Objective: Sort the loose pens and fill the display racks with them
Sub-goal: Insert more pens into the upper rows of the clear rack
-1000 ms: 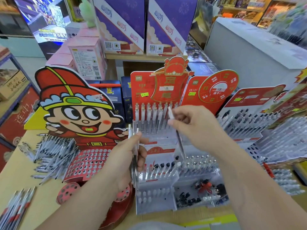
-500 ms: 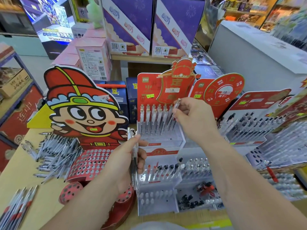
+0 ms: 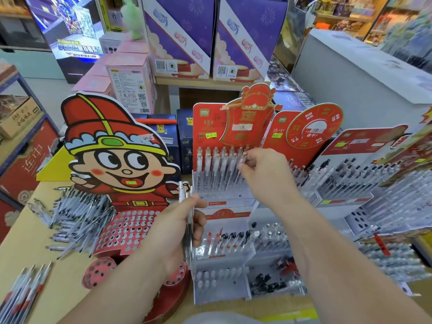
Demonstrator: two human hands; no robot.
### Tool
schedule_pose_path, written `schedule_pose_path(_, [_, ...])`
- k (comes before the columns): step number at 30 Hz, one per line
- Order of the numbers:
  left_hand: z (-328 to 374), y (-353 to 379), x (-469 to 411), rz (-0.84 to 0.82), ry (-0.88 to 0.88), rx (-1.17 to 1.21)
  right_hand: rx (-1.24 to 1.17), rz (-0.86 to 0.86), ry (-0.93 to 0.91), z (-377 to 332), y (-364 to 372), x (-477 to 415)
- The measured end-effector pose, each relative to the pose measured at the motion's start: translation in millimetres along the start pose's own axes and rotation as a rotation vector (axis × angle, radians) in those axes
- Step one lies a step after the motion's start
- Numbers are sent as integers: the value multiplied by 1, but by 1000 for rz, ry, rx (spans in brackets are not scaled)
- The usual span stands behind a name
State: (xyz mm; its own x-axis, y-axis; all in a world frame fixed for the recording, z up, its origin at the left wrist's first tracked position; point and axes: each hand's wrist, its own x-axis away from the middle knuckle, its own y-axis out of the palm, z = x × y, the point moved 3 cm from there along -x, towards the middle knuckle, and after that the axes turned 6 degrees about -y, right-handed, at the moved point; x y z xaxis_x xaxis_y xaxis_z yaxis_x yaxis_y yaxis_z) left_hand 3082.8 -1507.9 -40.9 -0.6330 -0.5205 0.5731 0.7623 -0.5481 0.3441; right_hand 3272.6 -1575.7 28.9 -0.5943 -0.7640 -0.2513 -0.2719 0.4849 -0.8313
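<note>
Pens are slim, clear-barrelled, pale-capped. I see the right hand (image 3: 264,176) reaching to the right end of the upper rack (image 3: 208,195), thumb and forefinger pinching the top of one pen (image 3: 238,175). That pen stands slightly tilted among the back rows, and the hand's other fingers are loosely curled. The left hand (image 3: 177,232) grips a bundle of pens (image 3: 185,197) upright, fingers wrapped round the barrels and thumb across the front, just before the rack's left edge. Upper rack is clear plastic on a red backboard (image 3: 205,127), with two rows of pens standing at its back. The middle tier (image 3: 233,251) holds pens with red and black tops, leaning. The bottom tier (image 3: 219,291) shows short white tops. The compartment to its right holds dark and red pieces, too blurred to name. Loose pens (image 3: 77,218) lie heaped on the table (image 3: 30,258) at left, against a cartoon cardboard stand (image 3: 112,160) with a holed red tray. A second bunch (image 3: 23,293), red-gripped, lies at the near left corner. Neighbouring racks (image 3: 350,178) at right are packed with pens.
</note>
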Motion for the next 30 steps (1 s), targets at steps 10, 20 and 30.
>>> schedule_pose_path(10, [-2,5,3,-34,-34,37,140,-23,66,-2,15,0])
schedule_pose_path(20, [-1,5,7,-58,-25,25,198,-26,65,-10,11,0])
schedule_pose_path(30, [1,10,12,-104,-30,47,254,9,-40,-8,7,6])
